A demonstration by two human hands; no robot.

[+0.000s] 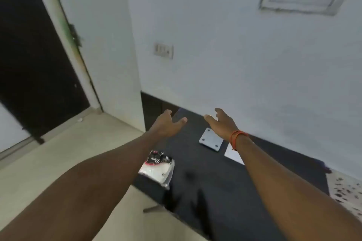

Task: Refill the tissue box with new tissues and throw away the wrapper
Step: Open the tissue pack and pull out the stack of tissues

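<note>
A wrapped pack of white tissues with a black and pink label lies at the left edge of a black table. Farther back on the table sits a flat grey square piece with a dot near each corner. Beside it, a white sheet-like thing is partly hidden by my right forearm. Both arms are stretched out over the table. My left hand and my right hand hover above the table's far end, fingers spread, holding nothing. An orange thread band circles my right wrist.
A white wall with a switch plate stands right behind the table. To the left are a dark door and a beige tiled floor. A speckled white surface adjoins the table on the right.
</note>
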